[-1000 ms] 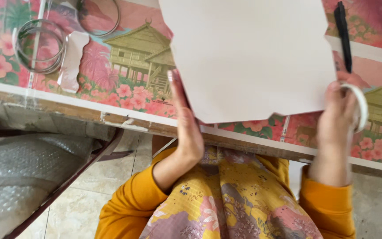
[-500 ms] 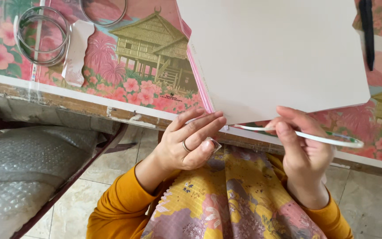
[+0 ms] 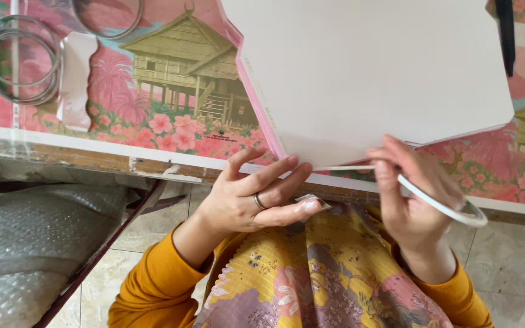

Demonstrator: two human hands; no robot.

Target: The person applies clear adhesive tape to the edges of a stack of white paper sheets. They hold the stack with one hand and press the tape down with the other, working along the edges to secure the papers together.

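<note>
Gripping the tape roll (image 3: 451,206) as before, hands now nearer the white board (image 3: 372,73)

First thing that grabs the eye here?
The big white board fills the upper middle, overhanging the near edge of the floral tablecloth. Below it, the left hand pinches a small strip, and the right hand holds a roll of white tape. Clear tape rings lie far left.
</note>
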